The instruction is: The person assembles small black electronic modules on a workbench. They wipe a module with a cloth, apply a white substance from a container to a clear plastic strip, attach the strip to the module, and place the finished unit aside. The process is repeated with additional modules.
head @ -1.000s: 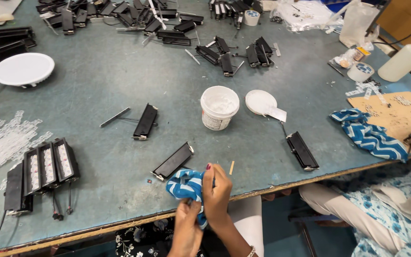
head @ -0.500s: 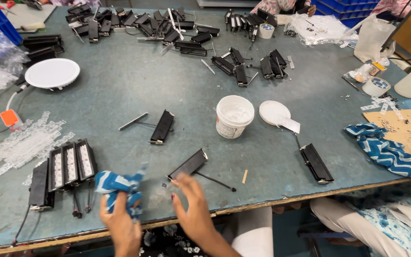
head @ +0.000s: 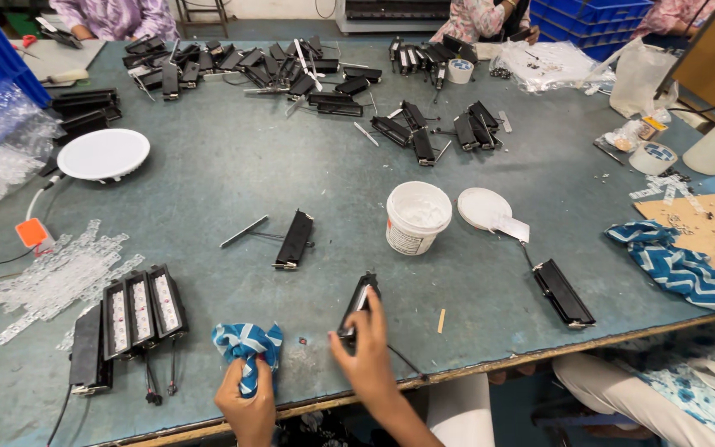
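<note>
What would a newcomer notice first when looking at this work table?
Near the front edge, the right hand grips a long black metal housing, while the left hand presses a blue-and-white patterned cloth on the grey-green table. In the middle stands an open white plastic tub.

The left hand [head: 247, 397] was closed in a fist, knuckles up, its wrist entering from the lower edge. The right hand [head: 367, 352] reached forward beside it, palm down, fingers [head: 371, 308] curled in a grip, forearm angled in from below.
</note>
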